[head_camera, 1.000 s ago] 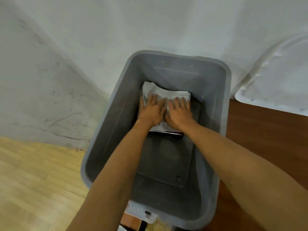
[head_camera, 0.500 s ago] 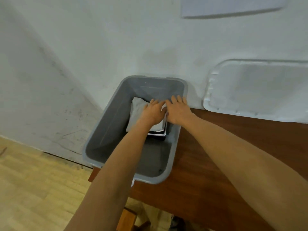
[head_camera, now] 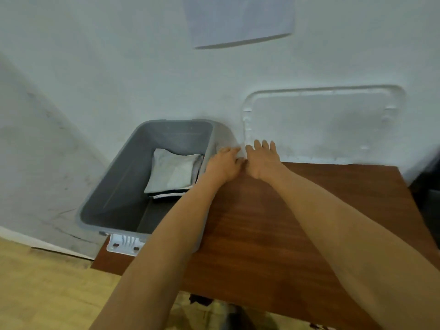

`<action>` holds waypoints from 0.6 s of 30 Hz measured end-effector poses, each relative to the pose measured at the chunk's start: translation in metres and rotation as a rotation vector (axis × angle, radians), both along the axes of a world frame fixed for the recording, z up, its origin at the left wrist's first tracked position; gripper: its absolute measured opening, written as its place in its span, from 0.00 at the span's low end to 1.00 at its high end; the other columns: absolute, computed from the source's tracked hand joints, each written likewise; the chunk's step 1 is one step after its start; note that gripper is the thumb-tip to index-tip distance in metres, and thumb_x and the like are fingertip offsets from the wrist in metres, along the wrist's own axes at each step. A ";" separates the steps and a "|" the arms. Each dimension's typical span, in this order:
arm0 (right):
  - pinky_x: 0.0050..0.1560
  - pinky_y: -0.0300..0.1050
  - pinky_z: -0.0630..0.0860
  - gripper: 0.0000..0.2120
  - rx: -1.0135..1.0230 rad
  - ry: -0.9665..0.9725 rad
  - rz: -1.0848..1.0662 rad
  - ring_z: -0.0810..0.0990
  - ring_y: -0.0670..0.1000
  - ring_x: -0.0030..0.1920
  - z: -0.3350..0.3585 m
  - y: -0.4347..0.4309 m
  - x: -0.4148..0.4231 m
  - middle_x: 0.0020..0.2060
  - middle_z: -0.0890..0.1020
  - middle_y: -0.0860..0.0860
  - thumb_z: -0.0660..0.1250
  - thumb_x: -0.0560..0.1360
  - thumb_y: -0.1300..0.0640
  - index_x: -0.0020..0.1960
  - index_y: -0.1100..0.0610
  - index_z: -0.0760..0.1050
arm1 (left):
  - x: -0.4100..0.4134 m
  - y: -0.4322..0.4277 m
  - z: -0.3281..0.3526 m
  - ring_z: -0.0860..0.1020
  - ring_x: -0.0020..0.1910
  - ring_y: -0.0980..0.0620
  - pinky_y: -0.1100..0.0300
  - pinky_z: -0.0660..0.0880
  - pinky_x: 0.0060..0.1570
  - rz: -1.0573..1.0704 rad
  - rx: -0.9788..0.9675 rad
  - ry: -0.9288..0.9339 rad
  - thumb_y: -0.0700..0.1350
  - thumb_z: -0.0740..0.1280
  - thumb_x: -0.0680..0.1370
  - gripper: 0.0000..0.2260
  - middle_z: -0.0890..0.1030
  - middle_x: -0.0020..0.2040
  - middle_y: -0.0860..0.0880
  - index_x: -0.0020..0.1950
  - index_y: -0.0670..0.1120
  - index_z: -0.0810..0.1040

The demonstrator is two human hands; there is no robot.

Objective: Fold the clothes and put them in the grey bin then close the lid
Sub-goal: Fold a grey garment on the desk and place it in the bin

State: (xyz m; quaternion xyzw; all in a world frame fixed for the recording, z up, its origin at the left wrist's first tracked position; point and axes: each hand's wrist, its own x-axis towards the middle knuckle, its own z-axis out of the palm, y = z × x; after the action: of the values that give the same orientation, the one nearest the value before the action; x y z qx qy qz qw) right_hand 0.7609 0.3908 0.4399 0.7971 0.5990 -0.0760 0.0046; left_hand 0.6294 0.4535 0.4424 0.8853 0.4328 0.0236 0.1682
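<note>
The grey bin (head_camera: 114, 186) stands open at the left end of the brown table (head_camera: 273, 234), against the wall. Folded clothes (head_camera: 171, 172) lie stacked inside it at the far end, a pale grey piece on top of dark ones. The translucent white lid (head_camera: 321, 125) leans upright against the wall, to the right of the bin. My left hand (head_camera: 222, 164) hovers over the bin's right rim, fingers loosely curled, holding nothing. My right hand (head_camera: 262, 158) is beside it, fingers spread, close to the lid's lower left corner; contact is unclear.
A white latch (head_camera: 125, 244) hangs on the bin's near end. A sheet of paper (head_camera: 238, 17) is stuck on the white wall above. Wooden floor (head_camera: 47, 282) lies to the left and below the table. Something dark (head_camera: 428, 198) stands past the table's right edge.
Both hands lifted off the folded clothes and out of the bin, moving right toward the lid. The view pulled back and tilted up, showing the whole lid.
</note>
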 end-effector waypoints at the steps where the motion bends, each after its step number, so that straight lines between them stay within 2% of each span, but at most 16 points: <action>1: 0.80 0.64 0.44 0.29 0.008 0.000 -0.013 0.51 0.65 0.81 -0.008 -0.007 0.008 0.81 0.55 0.61 0.58 0.83 0.48 0.81 0.55 0.56 | 0.007 -0.007 -0.005 0.65 0.77 0.41 0.42 0.64 0.74 -0.005 0.001 -0.010 0.54 0.58 0.85 0.25 0.68 0.78 0.41 0.81 0.48 0.64; 7: 0.79 0.64 0.49 0.27 0.024 -0.004 -0.047 0.56 0.66 0.79 -0.059 -0.029 0.024 0.79 0.60 0.62 0.60 0.82 0.50 0.78 0.58 0.62 | 0.023 -0.023 -0.065 0.68 0.75 0.42 0.40 0.69 0.70 -0.016 -0.046 -0.041 0.54 0.58 0.84 0.23 0.71 0.76 0.45 0.80 0.51 0.65; 10: 0.75 0.60 0.60 0.25 0.043 0.027 -0.052 0.65 0.64 0.73 -0.099 -0.026 0.024 0.73 0.68 0.61 0.63 0.80 0.49 0.73 0.58 0.67 | 0.028 -0.019 -0.116 0.65 0.77 0.42 0.38 0.68 0.71 -0.015 -0.077 0.009 0.56 0.57 0.85 0.24 0.69 0.78 0.45 0.79 0.50 0.65; 12: 0.72 0.57 0.65 0.24 0.065 0.046 -0.061 0.68 0.62 0.71 -0.127 -0.020 0.025 0.70 0.69 0.60 0.65 0.79 0.50 0.72 0.58 0.68 | 0.031 -0.011 -0.149 0.71 0.72 0.41 0.38 0.74 0.64 -0.023 -0.086 0.041 0.60 0.54 0.83 0.21 0.74 0.72 0.47 0.72 0.52 0.70; 14: 0.74 0.58 0.63 0.25 0.071 0.062 -0.070 0.65 0.63 0.74 -0.155 -0.015 0.022 0.73 0.68 0.60 0.65 0.79 0.51 0.73 0.56 0.67 | 0.029 -0.007 -0.177 0.74 0.67 0.43 0.39 0.76 0.60 -0.030 -0.068 0.048 0.59 0.55 0.82 0.19 0.77 0.67 0.49 0.69 0.53 0.72; 18: 0.78 0.61 0.56 0.28 0.061 0.024 -0.052 0.58 0.65 0.79 -0.210 -0.010 0.011 0.79 0.60 0.62 0.63 0.81 0.51 0.78 0.56 0.62 | 0.015 -0.012 -0.222 0.67 0.76 0.43 0.38 0.71 0.68 -0.011 0.009 0.033 0.55 0.58 0.83 0.25 0.69 0.77 0.47 0.80 0.52 0.64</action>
State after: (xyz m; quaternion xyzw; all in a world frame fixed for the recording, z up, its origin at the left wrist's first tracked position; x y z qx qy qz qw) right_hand 0.7716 0.3813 0.2298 0.8111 0.5803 -0.0674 -0.0287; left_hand 0.6444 0.4414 0.2201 0.8887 0.4306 0.0099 0.1570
